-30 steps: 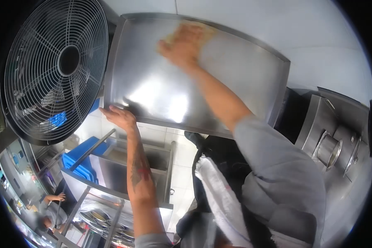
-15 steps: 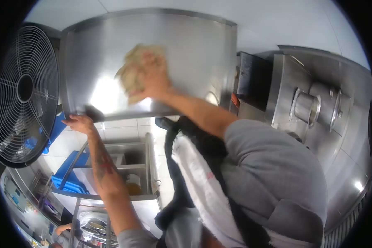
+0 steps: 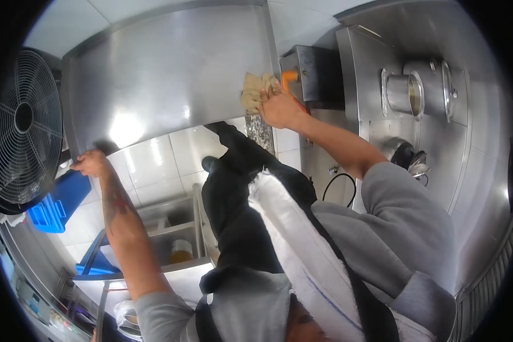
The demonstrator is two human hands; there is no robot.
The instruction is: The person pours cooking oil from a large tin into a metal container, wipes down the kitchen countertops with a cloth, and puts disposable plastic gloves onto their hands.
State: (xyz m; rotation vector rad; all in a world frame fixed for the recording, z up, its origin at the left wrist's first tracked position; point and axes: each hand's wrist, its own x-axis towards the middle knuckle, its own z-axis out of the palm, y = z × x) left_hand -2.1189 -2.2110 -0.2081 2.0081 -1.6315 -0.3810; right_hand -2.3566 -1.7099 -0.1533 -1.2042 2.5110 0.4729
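Observation:
A large steel table (image 3: 171, 62) with raised edges fills the upper part of the view. At its right front corner my right hand (image 3: 281, 107) is closed on a crumpled tan cloth (image 3: 253, 94), which lies against the table's edge. My left hand (image 3: 91, 164) is closed at the front left corner of the table, its fingers on the edge. A white cloth (image 3: 302, 251) hangs over the dark apron on my body.
A big round fan (image 3: 24, 117) stands at the left, above a blue bin (image 3: 60, 205). Below is a steel cart (image 3: 171, 228) with compartments. At the right, steel pots (image 3: 403, 94) sit in a steel counter, beside a dark box (image 3: 319, 77) with an orange pipe (image 3: 289, 75).
My right hand has carried the cloth from the middle of the table to its right front corner. My left hand stays at the left corner. The view has shifted to the right.

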